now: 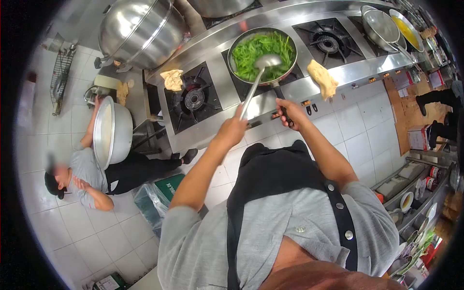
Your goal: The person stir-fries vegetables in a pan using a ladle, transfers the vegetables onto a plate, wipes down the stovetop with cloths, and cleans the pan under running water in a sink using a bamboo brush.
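Observation:
My left hand [232,129] is closed around the handle of a metal ladle [253,95]. The ladle's round bowl lies on chopped green leaves [265,48] inside a dark-rimmed pan [294,57]. The pan sits over a burner of the steel stove, and that burner is mostly hidden beneath it. Wrapped round the pan's black handle [280,93] is my right hand [292,115], below the stove's front edge. A crumpled yellowish cloth [322,80] lies on the stove edge right of the pan.
Bare burners [195,98] [329,43] flank the pan. Another cloth [172,79] lies at the left. A strainer [381,30] is at the far right. A co-worker [92,169] stands left beside a large metal pot [122,133]. Shelves with bowls [406,201] stand at the right.

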The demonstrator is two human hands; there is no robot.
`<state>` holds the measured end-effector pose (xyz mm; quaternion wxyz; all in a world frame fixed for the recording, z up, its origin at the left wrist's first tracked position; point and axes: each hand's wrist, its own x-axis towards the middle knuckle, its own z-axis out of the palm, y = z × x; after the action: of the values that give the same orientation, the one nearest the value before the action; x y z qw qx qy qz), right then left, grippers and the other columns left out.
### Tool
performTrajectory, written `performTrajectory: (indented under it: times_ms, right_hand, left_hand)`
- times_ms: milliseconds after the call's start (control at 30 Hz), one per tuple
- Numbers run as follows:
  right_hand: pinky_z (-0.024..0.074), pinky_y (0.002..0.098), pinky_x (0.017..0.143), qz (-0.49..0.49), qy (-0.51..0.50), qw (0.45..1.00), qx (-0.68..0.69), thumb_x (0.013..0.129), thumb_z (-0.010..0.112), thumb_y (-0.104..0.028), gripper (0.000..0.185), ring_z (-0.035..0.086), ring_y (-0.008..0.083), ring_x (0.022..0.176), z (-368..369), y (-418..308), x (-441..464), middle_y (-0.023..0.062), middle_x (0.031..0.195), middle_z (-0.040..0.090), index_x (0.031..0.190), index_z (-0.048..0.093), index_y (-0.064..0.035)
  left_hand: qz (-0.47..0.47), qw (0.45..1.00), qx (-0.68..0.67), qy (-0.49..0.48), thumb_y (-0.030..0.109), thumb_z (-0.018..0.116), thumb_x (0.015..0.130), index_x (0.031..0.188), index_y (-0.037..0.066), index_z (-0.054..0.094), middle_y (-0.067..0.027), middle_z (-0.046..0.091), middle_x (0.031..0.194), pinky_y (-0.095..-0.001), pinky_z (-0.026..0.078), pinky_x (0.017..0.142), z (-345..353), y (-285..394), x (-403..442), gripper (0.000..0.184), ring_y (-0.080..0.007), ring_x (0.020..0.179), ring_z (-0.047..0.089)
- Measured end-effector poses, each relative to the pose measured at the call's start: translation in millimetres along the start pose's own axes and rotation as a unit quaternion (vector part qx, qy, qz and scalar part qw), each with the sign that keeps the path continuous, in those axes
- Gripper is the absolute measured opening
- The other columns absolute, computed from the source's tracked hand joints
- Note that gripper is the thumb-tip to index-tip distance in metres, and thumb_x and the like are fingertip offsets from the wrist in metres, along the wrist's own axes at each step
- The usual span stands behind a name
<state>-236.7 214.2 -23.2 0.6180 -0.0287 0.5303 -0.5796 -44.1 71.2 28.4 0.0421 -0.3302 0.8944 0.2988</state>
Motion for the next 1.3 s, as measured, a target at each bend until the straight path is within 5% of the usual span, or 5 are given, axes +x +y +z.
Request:
performTrajectory:
  times_ms: [733,900,1100,1200,1300]
  right_hand:
    - [0.0329,0.0213,0.033,0.032,-0.009,0.999,0.024,0.091,0.057,-0.030,0.025,0.047,0.0091,0.046,-13,-3,2,-0.0011,0.062,0.049,0.079,0.051,-0.0089]
    - [0.0343,0.0210,0.034,0.031,-0.032,0.997,0.063,0.092,0.056,-0.029,0.025,0.045,0.0083,0.044,-8,-9,4,-0.0011,0.062,0.050,0.077,0.051,-0.0086]
    - [0.0343,0.0232,0.035,0.049,-0.132,0.988,0.062,0.090,0.057,-0.020,0.030,0.043,0.0092,0.041,-17,7,-18,-0.0015,0.051,0.044,0.065,0.046,-0.0100]
    - [0.0318,0.0259,0.032,0.070,-0.097,0.992,0.038,0.089,0.057,-0.018,0.033,0.039,0.0112,0.036,-9,0,-115,-0.0010,0.047,0.039,0.060,0.044,-0.0111]
    - [0.0293,0.0259,0.030,0.138,-0.104,0.980,0.102,0.089,0.057,-0.016,0.033,0.037,0.0119,0.032,-11,-4,-144,0.0000,0.045,0.040,0.059,0.044,-0.0112]
  left_hand:
    - [-0.097,0.959,-0.254,0.073,0.021,0.054,0.091,0.144,0.008,0.030,-0.0075,0.050,0.057,-0.0327,0.040,0.037,0,20,22,0.060,-0.0159,0.039,0.047]
    - [-0.076,0.993,-0.086,-0.020,0.021,0.057,0.088,0.144,0.005,0.031,-0.0313,0.058,0.116,-0.0392,0.046,0.091,25,29,34,0.063,-0.0337,0.107,0.061]
    - [-0.012,0.997,-0.024,-0.066,0.020,0.059,0.085,0.145,0.008,0.031,-0.0251,0.053,0.129,-0.0343,0.040,0.098,-159,50,-79,0.067,-0.0312,0.118,0.054]
    - [-0.057,0.987,-0.050,-0.140,0.007,0.060,0.081,0.143,0.008,0.037,-0.0052,0.061,0.082,-0.0221,0.039,0.041,-275,121,-147,0.067,-0.0077,0.047,0.049]
    - [-0.157,0.961,-0.068,-0.216,0.004,0.059,0.078,0.141,0.006,0.039,-0.0019,0.056,0.065,-0.0211,0.036,0.036,-304,151,-154,0.066,-0.0071,0.039,0.046]
